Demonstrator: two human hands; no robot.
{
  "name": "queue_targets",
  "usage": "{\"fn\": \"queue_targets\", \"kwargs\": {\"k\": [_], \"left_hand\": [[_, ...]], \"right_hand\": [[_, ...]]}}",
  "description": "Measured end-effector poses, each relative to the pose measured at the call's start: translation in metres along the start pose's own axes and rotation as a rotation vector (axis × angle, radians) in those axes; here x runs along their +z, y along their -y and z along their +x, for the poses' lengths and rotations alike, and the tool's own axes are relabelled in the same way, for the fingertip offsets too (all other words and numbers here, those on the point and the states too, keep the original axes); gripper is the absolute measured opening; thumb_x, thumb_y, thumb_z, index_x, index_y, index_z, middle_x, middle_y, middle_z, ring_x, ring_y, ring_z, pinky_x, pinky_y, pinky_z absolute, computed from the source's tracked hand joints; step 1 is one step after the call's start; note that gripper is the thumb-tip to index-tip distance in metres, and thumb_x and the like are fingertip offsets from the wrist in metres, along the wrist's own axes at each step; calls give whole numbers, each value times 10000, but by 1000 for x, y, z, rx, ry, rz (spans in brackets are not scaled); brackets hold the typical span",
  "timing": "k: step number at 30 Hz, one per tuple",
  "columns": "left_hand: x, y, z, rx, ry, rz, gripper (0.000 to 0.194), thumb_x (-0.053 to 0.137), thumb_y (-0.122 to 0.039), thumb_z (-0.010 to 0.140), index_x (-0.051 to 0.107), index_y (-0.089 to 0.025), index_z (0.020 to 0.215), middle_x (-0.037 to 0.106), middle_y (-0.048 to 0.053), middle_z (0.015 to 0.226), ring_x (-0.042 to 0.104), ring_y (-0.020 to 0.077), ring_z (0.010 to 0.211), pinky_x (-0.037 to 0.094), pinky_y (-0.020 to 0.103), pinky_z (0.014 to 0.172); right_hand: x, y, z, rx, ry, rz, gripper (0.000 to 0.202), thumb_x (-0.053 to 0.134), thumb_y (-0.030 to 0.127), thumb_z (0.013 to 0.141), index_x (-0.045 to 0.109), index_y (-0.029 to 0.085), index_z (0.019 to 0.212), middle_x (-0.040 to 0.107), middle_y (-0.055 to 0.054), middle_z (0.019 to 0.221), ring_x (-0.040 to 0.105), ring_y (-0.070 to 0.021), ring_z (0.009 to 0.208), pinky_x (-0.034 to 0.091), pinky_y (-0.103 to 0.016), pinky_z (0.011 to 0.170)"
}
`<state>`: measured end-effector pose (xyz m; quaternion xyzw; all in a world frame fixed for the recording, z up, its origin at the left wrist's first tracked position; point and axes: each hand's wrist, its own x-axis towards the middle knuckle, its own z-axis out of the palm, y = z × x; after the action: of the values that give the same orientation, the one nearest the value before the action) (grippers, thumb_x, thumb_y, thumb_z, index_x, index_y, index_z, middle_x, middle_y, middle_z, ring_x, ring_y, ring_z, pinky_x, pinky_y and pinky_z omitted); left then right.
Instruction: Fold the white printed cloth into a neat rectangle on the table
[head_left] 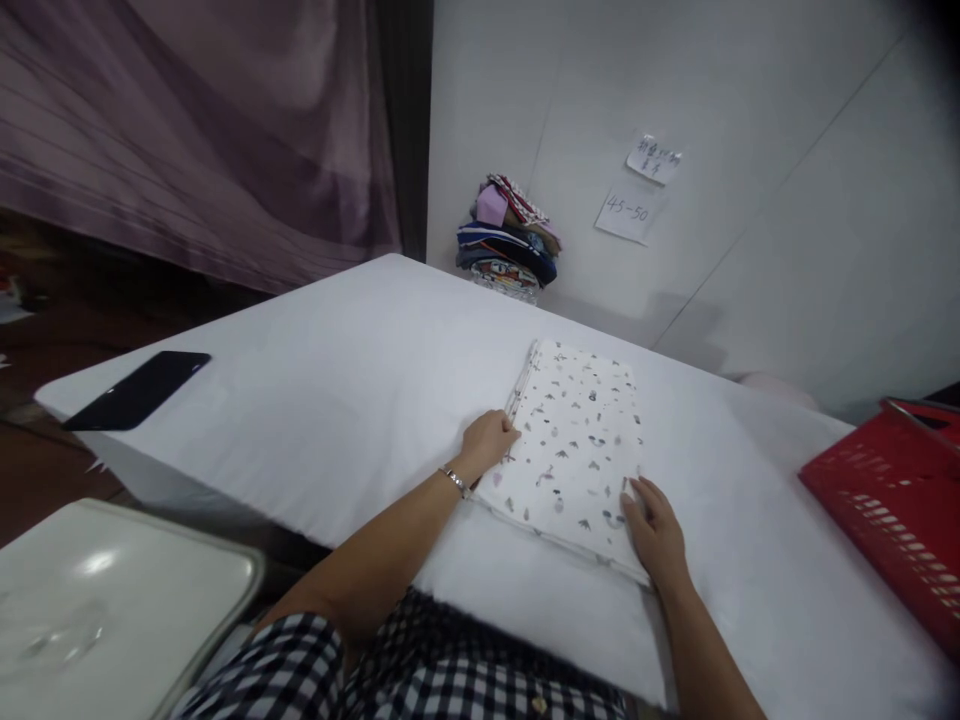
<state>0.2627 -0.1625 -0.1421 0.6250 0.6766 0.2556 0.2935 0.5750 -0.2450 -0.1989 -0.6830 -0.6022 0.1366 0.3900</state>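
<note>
A folded white cloth point(574, 445) with a small print of rainbows, leaves and other motifs lies flat on the white-covered table point(360, 370). Its layers show along the left and near edges. My left hand point(489, 440) is closed on the cloth's left edge, fingers curled in, with a metal bracelet on the wrist. At the right edge, my right hand point(658, 530) pinches the cloth between thumb and fingers. Some fingertips of both hands are hidden under or against the fabric.
A dark flat phone or tablet point(142, 390) lies at the table's left end. Folded clothes point(510, 240) are stacked beyond the far edge by the wall. A red basket point(892, 510) stands at the right. A whitish lid point(112, 600) is at lower left. Paper signs point(626, 213) hang on the wall.
</note>
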Motion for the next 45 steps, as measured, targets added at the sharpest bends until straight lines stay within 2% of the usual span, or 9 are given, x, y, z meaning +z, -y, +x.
{"fn": "queue_targets", "kwargs": {"k": [8, 16, 20, 25, 28, 31, 36, 41, 45], "left_hand": [[-1, 5, 0, -27, -48, 6, 214, 605, -412, 784, 537, -210, 774, 639, 26, 893, 569, 184, 783, 346, 277, 626], [1, 0, -2, -9, 3, 10, 147, 593, -313, 780, 515, -208, 712, 624, 3, 793, 553, 162, 727, 337, 276, 614], [3, -1, -4, 96, -85, 34, 130, 577, -269, 793, 502, -207, 707, 607, -7, 849, 544, 141, 757, 359, 266, 653], [2, 0, -4, 30, -60, -13, 140, 595, -242, 766, 496, -205, 674, 600, -15, 824, 547, 138, 749, 366, 260, 641], [1, -2, -6, 61, -68, -41, 105, 581, -216, 762, 508, -206, 688, 596, -16, 850, 547, 129, 728, 367, 258, 629], [3, -1, -9, 136, -100, -58, 63, 566, -198, 771, 530, -207, 720, 585, -13, 875, 548, 123, 738, 378, 254, 649], [6, 6, -8, 241, -106, -103, 33, 569, -190, 787, 586, -210, 767, 578, -9, 913, 557, 122, 787, 405, 244, 694], [7, 10, -4, 260, -40, -216, 65, 585, -188, 769, 633, -205, 728, 589, -5, 882, 557, 113, 744, 420, 236, 673], [4, 11, 1, 153, -70, -295, 124, 553, -267, 812, 637, -196, 755, 635, 5, 811, 572, 133, 747, 424, 246, 687]], "right_hand": [[-9, 9, -1, 275, -80, 220, 569, 601, 544, 762, 624, 187, 1205, 629, -100, 1230, 565, -270, 1145, 415, -441, 1021], [-12, 19, -1, 299, -90, 241, 573, 611, 545, 732, 651, 167, 1162, 654, -108, 1175, 581, -279, 1106, 441, -423, 974], [-20, 27, -3, 356, -133, 271, 544, 596, 531, 753, 650, 169, 1156, 658, -101, 1171, 586, -278, 1105, 479, -387, 903], [-25, 58, 19, 49, -130, 173, 409, 590, 481, 777, 686, 186, 1045, 653, -98, 1165, 569, -263, 1129, 471, -378, 906], [0, 98, 43, 38, 106, 303, 378, 594, 471, 791, 675, 171, 1007, 704, -87, 957, 657, -219, 894, 524, -338, 771], [50, 138, 64, 106, 414, 316, 333, 578, 461, 802, 638, 160, 933, 691, -60, 855, 639, -151, 627, 494, -252, 524], [115, 169, 86, 195, 623, 102, 291, 555, 452, 837, 550, 165, 788, 609, -2, 552, 547, -115, 414, 389, -205, 383], [120, 168, 94, 241, 707, 72, 184, 587, 288, 808, 494, 178, 694, 579, 10, 475, 533, -113, 390, 368, -194, 375], [118, 162, 93, 230, 681, 76, 125, 538, 213, 807, 480, 188, 699, 555, 30, 452, 524, -107, 388, 337, -185, 375]]}}
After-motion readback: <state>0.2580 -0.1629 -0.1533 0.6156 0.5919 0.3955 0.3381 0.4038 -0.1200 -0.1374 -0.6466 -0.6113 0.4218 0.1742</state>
